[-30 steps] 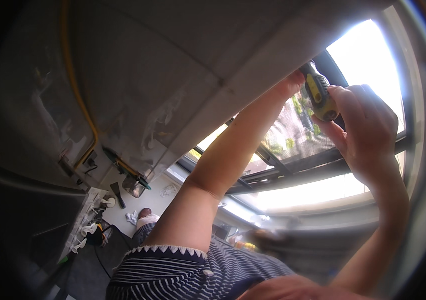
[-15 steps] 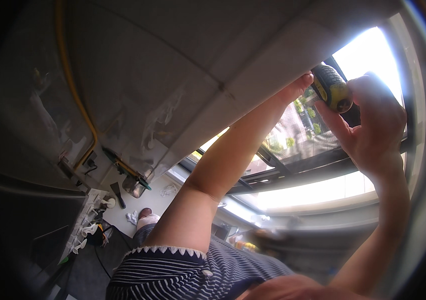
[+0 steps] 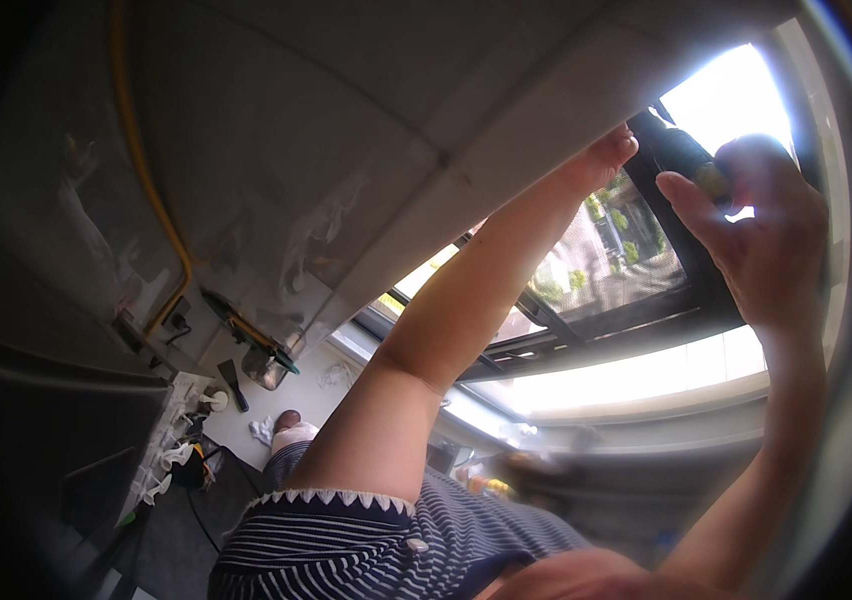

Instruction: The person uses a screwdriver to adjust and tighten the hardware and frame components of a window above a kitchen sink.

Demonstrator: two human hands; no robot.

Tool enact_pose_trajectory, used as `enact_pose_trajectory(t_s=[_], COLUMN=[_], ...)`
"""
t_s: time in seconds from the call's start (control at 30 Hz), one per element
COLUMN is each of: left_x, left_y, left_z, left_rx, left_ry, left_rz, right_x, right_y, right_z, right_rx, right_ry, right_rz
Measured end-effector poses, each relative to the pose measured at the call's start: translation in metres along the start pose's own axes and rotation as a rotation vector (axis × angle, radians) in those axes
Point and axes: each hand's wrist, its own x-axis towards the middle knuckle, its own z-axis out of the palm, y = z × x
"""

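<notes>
My right hand (image 3: 766, 220) grips the yellow and dark handle of a tool (image 3: 691, 160), probably a screwdriver, near the upper right. The tool's far end meets the underside edge of a pale tiled surface (image 3: 506, 120), beside the dark frame of a window (image 3: 686, 290). My left hand (image 3: 606, 155) reaches up to that edge next to the tool's far end, fingers curled; what they hold, if anything, is hidden. My left forearm crosses the middle of the view.
A yellow hose or cable (image 3: 131, 120) runs along the tiled surface at left. Near a small metal fitting (image 3: 266, 365) lie a dark scraper-like tool (image 3: 231, 385) and crumpled white paper (image 3: 261, 430). A strip of white switches or plugs (image 3: 181, 410) and cables are at lower left.
My right hand has shifted up and to the right with the tool, whose handle has turned. My left hand has crept slightly up and right along the edge.
</notes>
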Motion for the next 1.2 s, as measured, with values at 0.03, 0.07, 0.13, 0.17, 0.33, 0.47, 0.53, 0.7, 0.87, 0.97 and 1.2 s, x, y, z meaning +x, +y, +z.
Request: enact_pose_trajectory(t_s=[0.03,0.07,0.13,0.17,0.33,0.47,0.53,0.7,0.87,0.97,1.2], left_x=[0.001,0.001,0.0,0.0,0.003,0.006,0.003,0.006,0.015,0.013,0.008], left_y=[0.004,0.005,0.004,0.003,0.008,0.007,0.004,0.006,0.002,-0.001,-0.005], left_z=[0.001,0.002,0.004,0.003,0.005,0.004,0.013,0.009,0.002,-0.002,0.003], left_rx=[-0.002,0.001,-0.024,-0.029,-0.01,-0.077,-0.03,-0.058,-0.033,0.014,-0.035], left_ry=[0.046,0.045,0.116,0.114,-0.001,-0.12,0.108,0.052,0.056,0.094,-0.019], left_rz=[0.007,0.014,-0.007,-0.008,0.027,0.017,0.049,0.113,0.084,0.09,0.049], right_x=[0.001,0.003,0.001,0.001,0.0,0.007,0.007,0.007,0.006,0.003,0.001], right_y=[-0.003,-0.008,-0.017,-0.019,-0.005,-0.012,-0.019,-0.008,-0.011,-0.016,0.016], right_z=[-0.002,-0.004,-0.007,-0.008,0.002,-0.005,-0.008,0.0,-0.005,-0.01,-0.003], right_rx=[0.04,0.077,0.024,0.002,0.039,0.071,-0.023,-0.048,-0.002,-0.075,-0.055], right_ry=[-0.06,-0.121,-0.015,0.017,-0.039,0.014,0.029,0.041,0.051,0.011,-0.037], right_rz=[0.046,0.095,-0.082,-0.139,-0.093,-0.173,-0.253,-0.229,-0.081,-0.21,0.003])
